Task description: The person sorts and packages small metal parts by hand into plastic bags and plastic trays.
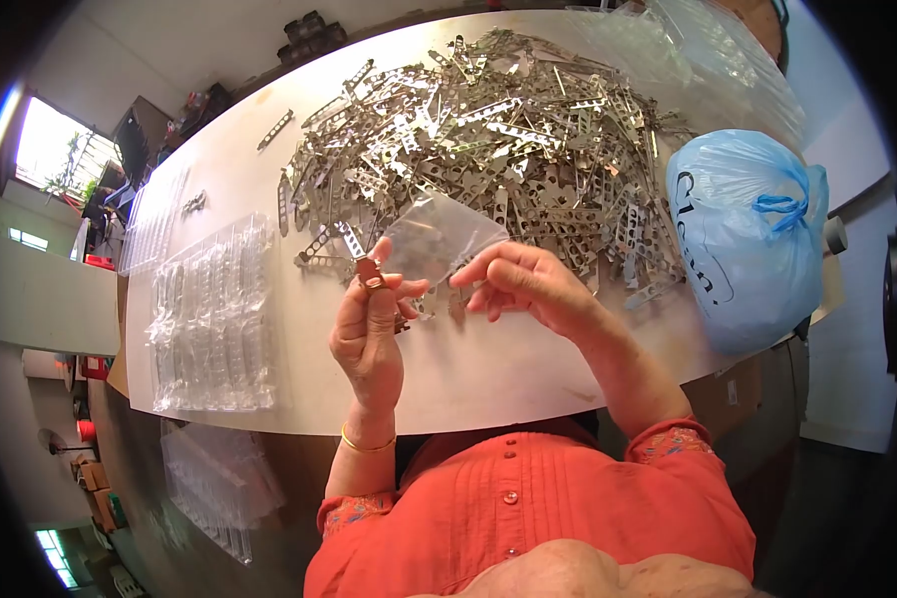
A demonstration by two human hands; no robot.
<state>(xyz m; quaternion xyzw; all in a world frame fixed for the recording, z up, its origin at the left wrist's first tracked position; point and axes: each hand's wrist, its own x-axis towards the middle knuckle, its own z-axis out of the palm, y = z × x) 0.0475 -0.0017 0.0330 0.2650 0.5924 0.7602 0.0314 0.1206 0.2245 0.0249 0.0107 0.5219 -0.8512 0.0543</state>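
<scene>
My left hand (367,334) is closed, thumb and fingers pinching a small metal strip with holes (350,239) that sticks up from the fingertips. A brownish piece also shows at the thumb, too small to name. Between my two hands a clear plastic bag (439,231) is spread, its left edge at my left fingertips. My right hand (533,286) has its thumb and bent fingers at the bag's right lower edge and appears to grip it. Just beyond the bag lies a big heap of similar perforated metal strips (488,140).
On the left lie filled clear plastic packets (214,324), with more clear plastic sheets (154,224) behind. A tied blue plastic bag (738,269) stands at the right edge. Clear plastic bags (698,60) lie at the far right. One strip (275,130) lies apart from the heap.
</scene>
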